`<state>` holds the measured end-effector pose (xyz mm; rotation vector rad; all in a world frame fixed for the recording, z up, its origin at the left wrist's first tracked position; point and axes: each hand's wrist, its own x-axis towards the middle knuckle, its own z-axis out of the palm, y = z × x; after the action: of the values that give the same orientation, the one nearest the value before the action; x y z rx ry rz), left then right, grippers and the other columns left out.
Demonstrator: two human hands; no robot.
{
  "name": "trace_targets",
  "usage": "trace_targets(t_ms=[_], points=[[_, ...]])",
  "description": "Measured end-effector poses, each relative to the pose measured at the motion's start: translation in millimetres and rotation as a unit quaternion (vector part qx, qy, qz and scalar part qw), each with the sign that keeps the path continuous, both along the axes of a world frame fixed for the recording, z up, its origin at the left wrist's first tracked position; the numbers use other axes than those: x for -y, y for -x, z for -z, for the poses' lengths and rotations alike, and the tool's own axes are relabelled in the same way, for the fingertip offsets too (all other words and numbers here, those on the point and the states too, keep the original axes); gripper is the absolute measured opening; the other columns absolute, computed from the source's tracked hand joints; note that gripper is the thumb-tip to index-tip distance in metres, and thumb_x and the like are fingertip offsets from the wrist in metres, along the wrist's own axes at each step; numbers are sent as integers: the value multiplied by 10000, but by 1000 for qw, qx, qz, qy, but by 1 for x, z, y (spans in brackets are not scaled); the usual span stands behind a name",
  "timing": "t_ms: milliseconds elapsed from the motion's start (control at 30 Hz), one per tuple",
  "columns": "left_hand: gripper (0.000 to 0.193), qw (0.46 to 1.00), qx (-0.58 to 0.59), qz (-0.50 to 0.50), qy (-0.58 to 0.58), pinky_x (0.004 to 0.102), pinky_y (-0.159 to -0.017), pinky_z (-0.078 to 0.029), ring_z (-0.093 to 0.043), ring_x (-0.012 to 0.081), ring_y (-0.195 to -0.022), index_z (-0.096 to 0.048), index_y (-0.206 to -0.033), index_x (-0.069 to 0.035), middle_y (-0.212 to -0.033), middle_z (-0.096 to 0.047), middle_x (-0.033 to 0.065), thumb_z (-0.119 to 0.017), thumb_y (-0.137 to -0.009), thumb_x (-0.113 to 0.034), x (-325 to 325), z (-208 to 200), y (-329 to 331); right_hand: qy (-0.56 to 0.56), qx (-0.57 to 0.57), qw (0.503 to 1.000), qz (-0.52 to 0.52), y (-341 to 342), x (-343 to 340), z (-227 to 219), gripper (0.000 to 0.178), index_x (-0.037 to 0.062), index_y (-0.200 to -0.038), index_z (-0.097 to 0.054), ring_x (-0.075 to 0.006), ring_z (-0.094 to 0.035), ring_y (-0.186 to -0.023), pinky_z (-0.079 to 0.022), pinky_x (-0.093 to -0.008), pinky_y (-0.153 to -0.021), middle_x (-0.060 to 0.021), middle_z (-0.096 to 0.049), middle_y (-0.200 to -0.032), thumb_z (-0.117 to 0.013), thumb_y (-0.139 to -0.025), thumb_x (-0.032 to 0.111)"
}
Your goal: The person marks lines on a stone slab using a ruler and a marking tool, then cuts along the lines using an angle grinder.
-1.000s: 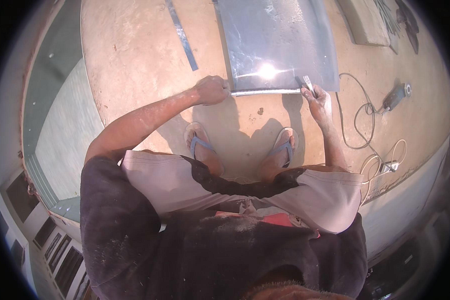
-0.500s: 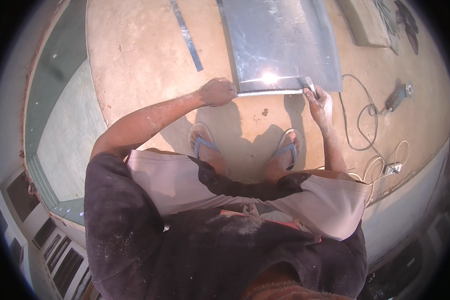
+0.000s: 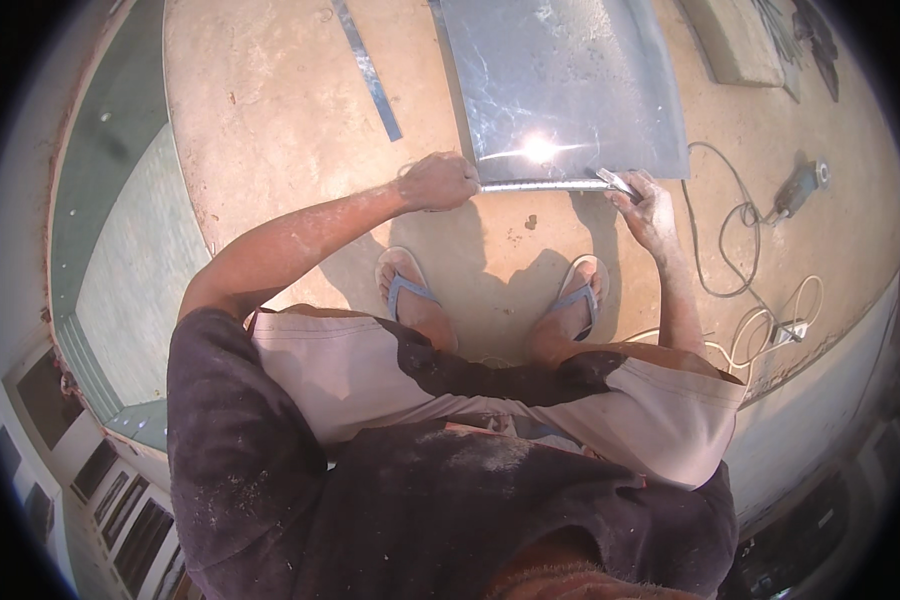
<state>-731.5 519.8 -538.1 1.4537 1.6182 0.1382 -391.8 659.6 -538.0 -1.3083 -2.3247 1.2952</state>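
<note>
A large shiny metal sheet (image 3: 570,90) lies on the ground in front of me, glaring with sunlight near its close edge. Along that edge runs a narrow, pale measuring tape (image 3: 540,186) with fine marks. My left hand (image 3: 440,182) is closed in a fist on the tape's left end, at the sheet's near left corner. At the other end my right hand (image 3: 647,208), dusty with white powder, pinches a small light-coloured flat piece (image 3: 615,181) against the tape; its exact kind is unclear. The left fingertips are hidden from view.
A thin metal strip (image 3: 372,80) lies left of the sheet. To the right are a corded power tool (image 3: 798,190), its dark looped cable (image 3: 715,290) and a white socket block (image 3: 792,332). A pale slab (image 3: 740,45) sits far right. My sandalled feet (image 3: 415,290) stand close by.
My right hand has shifted slightly right, and the small piece in it has tipped from upright to slanting left. My left hand remains almost still at the corner.
</note>
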Motion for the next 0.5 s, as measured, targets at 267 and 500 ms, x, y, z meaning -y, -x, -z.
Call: trace_targets(t_ms=[267, 500], points=[[311, 998, -3, -24, 63, 452, -782, -523, -673, 337, -837, -715, -854, 2, -876, -716, 191, -584, -882, -278, -2, -10, 0, -2, 4, 1000, 4, -12, -12, 3, 340, 50, -1238, -726, -185, -639, -908, -512, -313, -830, -89, -693, -1020, -754, -910, 135], [311, 997, -16, -43, 61, 431, -815, -546, -705, 346, -884, -763, -944, -30, -934, -745, 199, -593, -874, -280, 4, 1, 3, 6, 41, 999, 31, -10, -10, 2, 335, 66, -1248, -722, -175, -633, -889, -512, -321, -812, -78, -685, -984, -738, -917, 113]])
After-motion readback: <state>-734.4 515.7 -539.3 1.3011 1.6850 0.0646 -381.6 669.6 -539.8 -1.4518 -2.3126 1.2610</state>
